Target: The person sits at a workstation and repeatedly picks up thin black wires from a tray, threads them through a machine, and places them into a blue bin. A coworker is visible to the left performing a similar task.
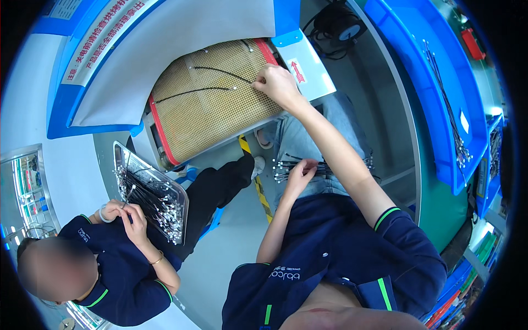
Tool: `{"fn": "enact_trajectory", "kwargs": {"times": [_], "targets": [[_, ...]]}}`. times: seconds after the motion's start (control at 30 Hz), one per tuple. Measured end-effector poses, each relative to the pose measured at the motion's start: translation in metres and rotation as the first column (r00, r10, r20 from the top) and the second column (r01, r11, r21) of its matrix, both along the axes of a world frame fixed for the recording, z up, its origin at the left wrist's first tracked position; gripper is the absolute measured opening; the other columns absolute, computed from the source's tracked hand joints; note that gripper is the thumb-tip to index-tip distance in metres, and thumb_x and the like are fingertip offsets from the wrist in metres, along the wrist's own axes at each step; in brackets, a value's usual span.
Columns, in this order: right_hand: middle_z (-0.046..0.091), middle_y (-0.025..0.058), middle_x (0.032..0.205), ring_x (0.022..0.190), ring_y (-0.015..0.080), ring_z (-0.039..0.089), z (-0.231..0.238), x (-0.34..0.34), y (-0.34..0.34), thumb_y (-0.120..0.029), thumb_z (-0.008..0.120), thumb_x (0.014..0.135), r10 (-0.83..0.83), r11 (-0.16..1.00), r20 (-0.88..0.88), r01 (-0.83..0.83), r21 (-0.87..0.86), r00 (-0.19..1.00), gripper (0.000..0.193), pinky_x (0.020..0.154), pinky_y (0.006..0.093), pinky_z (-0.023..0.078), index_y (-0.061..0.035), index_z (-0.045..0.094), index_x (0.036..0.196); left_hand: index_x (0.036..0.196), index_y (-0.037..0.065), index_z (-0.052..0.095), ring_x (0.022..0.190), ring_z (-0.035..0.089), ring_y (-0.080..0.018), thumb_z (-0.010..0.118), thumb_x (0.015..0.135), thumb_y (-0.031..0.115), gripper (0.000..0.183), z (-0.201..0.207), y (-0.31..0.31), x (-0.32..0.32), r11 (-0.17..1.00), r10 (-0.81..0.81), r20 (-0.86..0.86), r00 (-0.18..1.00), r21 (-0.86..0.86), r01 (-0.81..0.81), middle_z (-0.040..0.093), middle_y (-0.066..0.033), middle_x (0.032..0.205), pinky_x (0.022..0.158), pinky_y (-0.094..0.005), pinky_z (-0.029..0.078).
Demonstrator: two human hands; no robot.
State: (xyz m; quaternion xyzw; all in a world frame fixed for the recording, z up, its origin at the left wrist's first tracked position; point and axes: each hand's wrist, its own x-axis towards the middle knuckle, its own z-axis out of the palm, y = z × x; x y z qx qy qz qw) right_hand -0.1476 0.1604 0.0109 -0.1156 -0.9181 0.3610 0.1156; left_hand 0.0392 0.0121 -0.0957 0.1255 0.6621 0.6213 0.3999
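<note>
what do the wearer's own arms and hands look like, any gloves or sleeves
The left hand and right hand are both bare, with no gloves, watch or bracelet visible. The forearms are uncovered too. The right sleeve is short and navy blue, with bright green edging at its hem; green edging also shows on the left one.

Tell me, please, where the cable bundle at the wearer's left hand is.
In the head view, the black cable bundle lies right of centre, across the wearer's jeans at the left hand, lower right of the mesh conveyor belt.
</note>
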Motion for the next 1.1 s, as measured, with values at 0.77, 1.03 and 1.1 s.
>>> {"fn": "enact_trajectory", "kwargs": {"times": [0.77, 1.03, 1.1], "targets": [[0.069, 0.0135, 0.089, 0.088, 0.0287, 0.065, -0.045, 0.238, 0.069, -0.019, 0.072, 0.073, 0.361, 0.933, 0.527, -0.286, -0.22, 0.769, 0.025, 0.078, 0.0378, 0.05, -0.0031, 0.068, 0.092, 0.105, 0.0, 0.061, 0.094, 0.06, -0.0105, 0.061, 0.09, 0.008, 0.016, 0.023, -0.009, -0.026, 0.993, 0.119, -0.035, 0.992, 0.008, -0.119, 0.065, -0.0051, 0.1, 0.085, -0.0238, 0.046], [0.069, 0.0138, 0.083, 0.083, 0.0283, 0.066, -0.055, 0.239, 0.062, -0.012, 0.07, 0.072, 0.405, 0.909, 0.525, -0.269, -0.318, 0.749, 0.019, 0.074, 0.039, 0.05, -0.0015, 0.067, 0.088, 0.105, -0.001, 0.06, 0.09, 0.06, -0.0099, 0.059, 0.091, 0.005, 0.016, 0.023, -0.035, -0.046, 0.972, 0.22, -0.129, 0.967, -0.057, -0.228, 0.065, -0.0056, 0.097, 0.083, -0.0234, 0.046], [0.068, 0.0138, 0.082, 0.081, 0.0284, 0.066, -0.051, 0.236, 0.061, -0.012, 0.069, 0.073, 0.413, 0.905, 0.498, -0.281, -0.32, 0.763, 0.017, 0.074, 0.0394, 0.05, -0.0012, 0.066, 0.085, 0.107, -0.001, 0.059, 0.091, 0.061, -0.0115, 0.058, 0.091, 0.004, 0.017, 0.026, -0.042, -0.046, 0.965, 0.239, -0.177, 0.955, -0.066, -0.254, 0.065, -0.0068, 0.099, 0.084, -0.0248, 0.047]]}}
